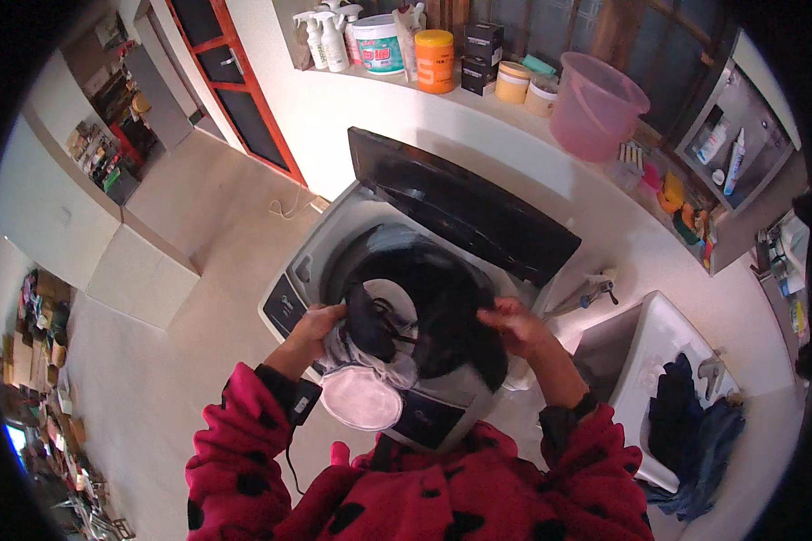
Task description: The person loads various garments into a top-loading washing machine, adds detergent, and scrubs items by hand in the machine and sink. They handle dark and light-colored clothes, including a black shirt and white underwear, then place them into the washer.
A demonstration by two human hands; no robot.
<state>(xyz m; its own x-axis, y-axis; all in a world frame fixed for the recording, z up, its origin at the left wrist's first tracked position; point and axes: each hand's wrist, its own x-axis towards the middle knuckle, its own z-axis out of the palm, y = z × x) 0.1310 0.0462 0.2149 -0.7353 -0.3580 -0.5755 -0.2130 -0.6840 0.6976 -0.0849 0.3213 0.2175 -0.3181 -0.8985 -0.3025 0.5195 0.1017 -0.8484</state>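
Note:
A top-loading washing machine (304, 267) stands before me with its dark lid (460, 203) raised. My left hand (318, 328) grips the left edge of a white mesh laundry bag (362, 399) at the front left of the tub opening. The bag's mouth is spread, its round pale end hangs over the machine's front, and a dark cloth item (372, 321) lies at its mouth. My right hand (514, 324) is at the right side of the tub, its fingers against black fabric (446, 318). Whether they pinch it is blurred.
A white washbasin (639, 365) with dark clothes (683, 412) over its edge is at the right, near a wall tap (599, 291). Behind, a ledge holds spray bottles (331, 40), tubs (435, 61) and a pink bucket (595, 105). A low partition (142, 270) stands left.

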